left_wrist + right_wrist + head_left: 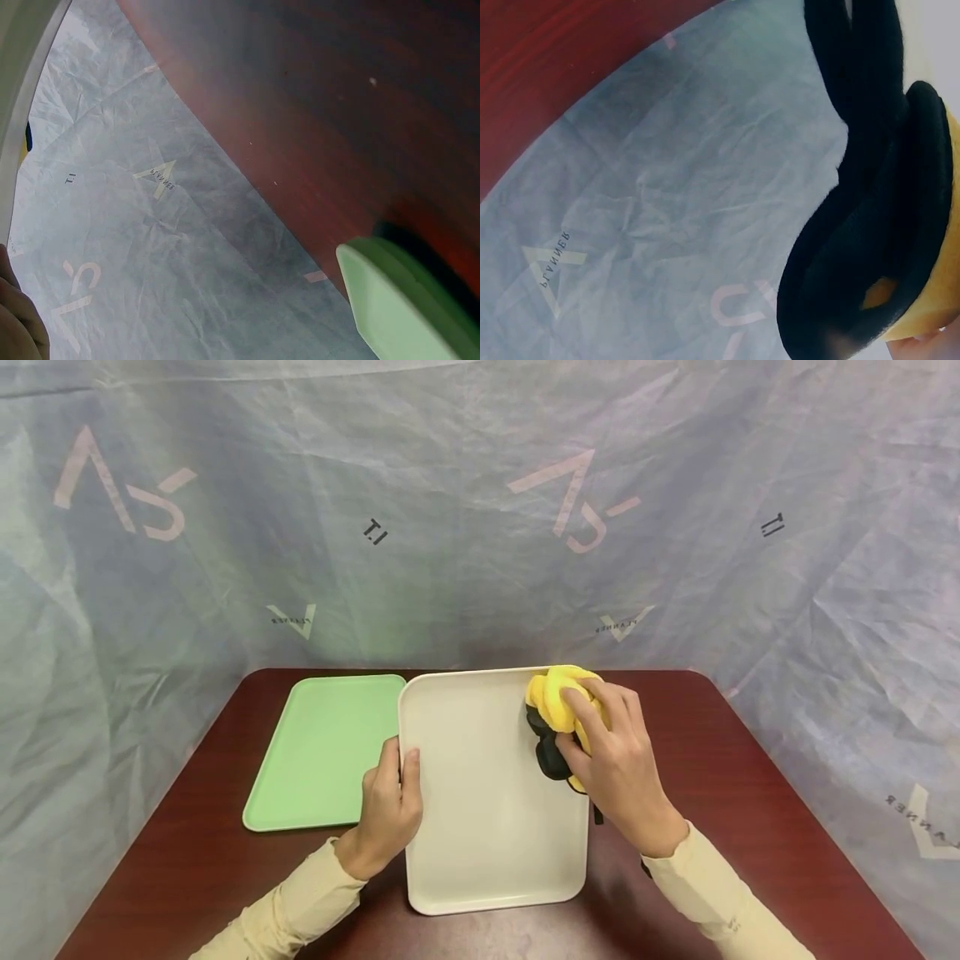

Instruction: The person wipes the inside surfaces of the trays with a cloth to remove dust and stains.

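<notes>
My left hand (388,806) grips the left edge of a white tray (487,793), thumb on its inner face and fingers behind. The tray stands tilted up over the table, overlapping a corner of the green one in this view. At its upper right, my right hand (617,752) holds a bunched, soft yellow-and-black cloth (567,706) against the surface, fingers curled into the yellow part. The cloth's black parts (855,217) fill the right side of the right wrist view. In the left wrist view, the tray's rim (22,97) runs down the left side, with fingers (19,322) below.
A light green tray (326,752) lies on the dark red-brown table (667,877) at the left. Grey sheeting (450,527) printed with letters hangs behind the table and along both sides.
</notes>
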Tool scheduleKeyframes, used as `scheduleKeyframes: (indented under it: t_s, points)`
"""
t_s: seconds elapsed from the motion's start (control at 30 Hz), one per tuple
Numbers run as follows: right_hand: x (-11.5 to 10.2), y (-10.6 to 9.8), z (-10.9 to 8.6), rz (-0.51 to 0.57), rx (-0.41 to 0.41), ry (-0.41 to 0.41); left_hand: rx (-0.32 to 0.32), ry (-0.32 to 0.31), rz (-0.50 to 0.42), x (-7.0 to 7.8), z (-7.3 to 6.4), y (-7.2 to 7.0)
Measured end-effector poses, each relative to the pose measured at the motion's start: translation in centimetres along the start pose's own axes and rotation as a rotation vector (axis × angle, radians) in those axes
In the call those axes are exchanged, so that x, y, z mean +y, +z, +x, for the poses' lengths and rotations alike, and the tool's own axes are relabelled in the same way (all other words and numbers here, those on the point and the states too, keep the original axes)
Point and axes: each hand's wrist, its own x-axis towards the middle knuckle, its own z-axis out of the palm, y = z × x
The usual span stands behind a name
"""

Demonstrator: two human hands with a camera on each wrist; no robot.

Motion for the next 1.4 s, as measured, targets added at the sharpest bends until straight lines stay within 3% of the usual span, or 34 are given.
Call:
scheduleKeyframes:
  t_s: [0.27,0.47,0.73,1.1,1.4]
  points:
    - [-0.5,0.5,-0.5,0.017,-0.008,-0.009,-0.01,0.002,-0.005,-0.3,0.1,-0.1]
    - [-1.6,1.7,0.4,0.044,-0.026,-0.036,-0.01,-0.009,-0.02,-0.4,0.2,-0.1]
    - [-4.6,3.9,2.3,0.059,-0.027,-0.108,-0.051,-0.057,-0.056,0.1,0.3,-0.1]
    - [-9.1,7.3,5.0,0.064,-0.038,-0.188,-0.048,0.02,0.045,-0.9,0.6,-0.7]
    - [-9.4,7.1,4.9,0.041,-0.057,-0.187,-0.034,0.049,0.028,-0.8,1.1,-0.5]
